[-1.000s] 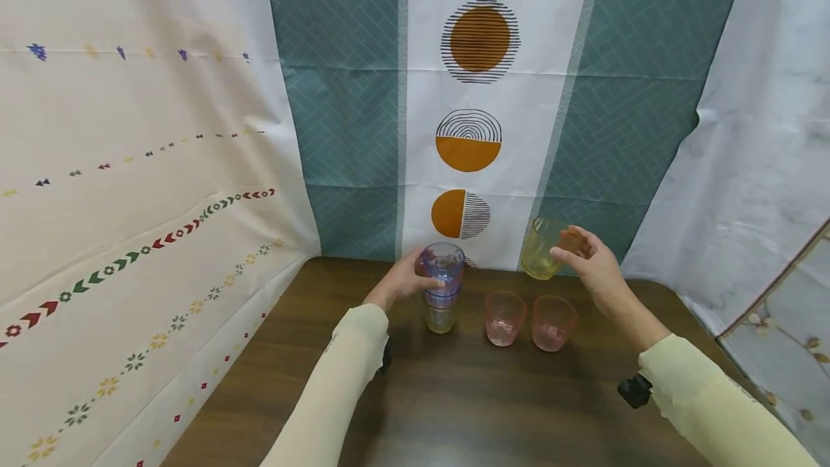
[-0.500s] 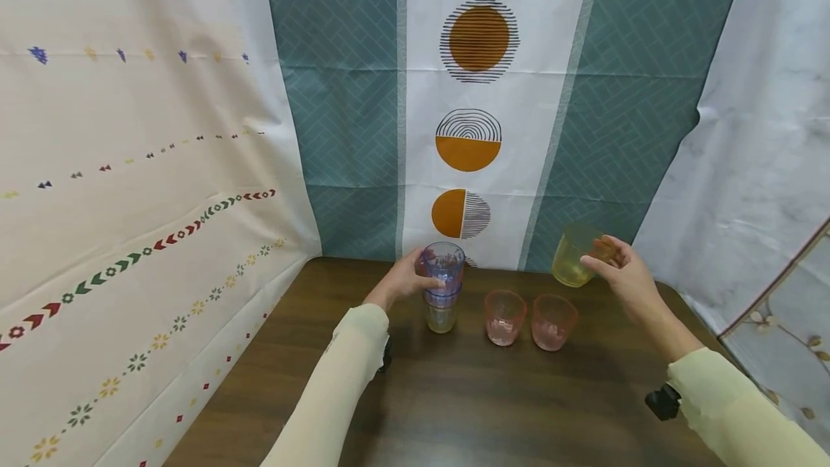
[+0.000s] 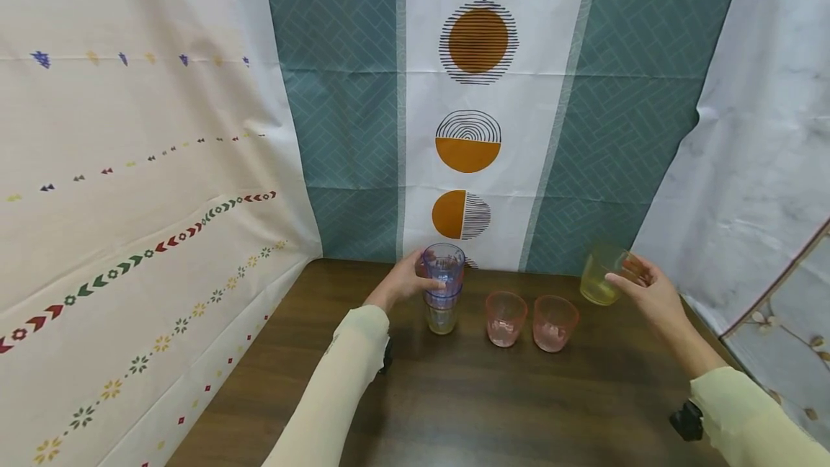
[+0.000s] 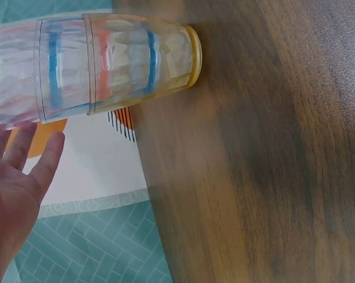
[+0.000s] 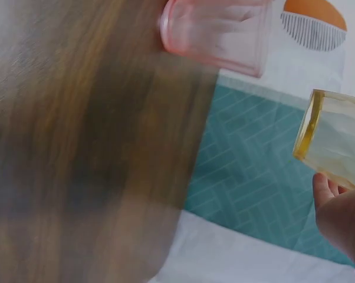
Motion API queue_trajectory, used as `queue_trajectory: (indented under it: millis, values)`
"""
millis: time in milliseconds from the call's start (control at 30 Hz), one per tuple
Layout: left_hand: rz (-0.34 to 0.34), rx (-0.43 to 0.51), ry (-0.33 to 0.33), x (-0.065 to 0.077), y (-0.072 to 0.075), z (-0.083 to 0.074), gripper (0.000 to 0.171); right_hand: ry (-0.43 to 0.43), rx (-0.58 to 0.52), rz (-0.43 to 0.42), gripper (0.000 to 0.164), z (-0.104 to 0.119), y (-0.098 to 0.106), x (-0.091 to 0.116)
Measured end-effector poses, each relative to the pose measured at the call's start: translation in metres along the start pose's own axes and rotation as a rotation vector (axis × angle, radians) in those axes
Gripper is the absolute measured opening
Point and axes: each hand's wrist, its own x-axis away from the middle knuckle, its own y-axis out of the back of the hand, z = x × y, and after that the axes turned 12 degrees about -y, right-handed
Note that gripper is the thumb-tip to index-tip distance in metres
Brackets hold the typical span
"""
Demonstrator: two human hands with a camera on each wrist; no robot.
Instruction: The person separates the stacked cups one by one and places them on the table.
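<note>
My left hand [image 3: 405, 281] grips the upper part of a stack of nested clear cups [image 3: 442, 301], thumb in front and fingers behind. The stack stands upright on the table; its top cup has a blue rim, and a yellow cup forms its base [image 4: 195, 56]. Off to the right, my right hand [image 3: 653, 295] holds a single yellow cup [image 3: 601, 278] by its side, raised over the table and slightly tilted. The right wrist view has this cup's thick yellow base [image 5: 308, 125] well away from the tabletop. Two pink cups [image 3: 506, 320] [image 3: 555, 324] stand side by side between the hands.
The dark wooden table [image 3: 493, 409] ends at a back cloth [image 3: 350, 215] of teal and white with orange circles. A patterned cream cloth [image 3: 162, 186] hangs along the left, and a pale marbled cloth [image 3: 752, 186] along the right.
My right hand has carried the yellow cup to the right and lower, from behind the pink cups to beyond them. The left hand and the stack have stayed put.
</note>
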Motion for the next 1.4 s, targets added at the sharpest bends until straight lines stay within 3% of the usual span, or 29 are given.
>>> queue_trajectory:
  millis: [500,1033,1400]
  values:
    - [0.001,0.004,0.009,-0.001,0.001,0.0,0.086,-0.071,0.12,-0.034,0.093,-0.039,0.008,-0.001]
    - [0.004,0.004,0.029,0.0,-0.001,-0.002,0.084,-0.111,0.072,0.016,0.097,-0.08,-0.006,0.004]
    - [0.003,-0.003,0.037,0.0,-0.001,-0.002,0.085,-0.123,0.051,0.06,0.099,-0.093,-0.015,0.008]
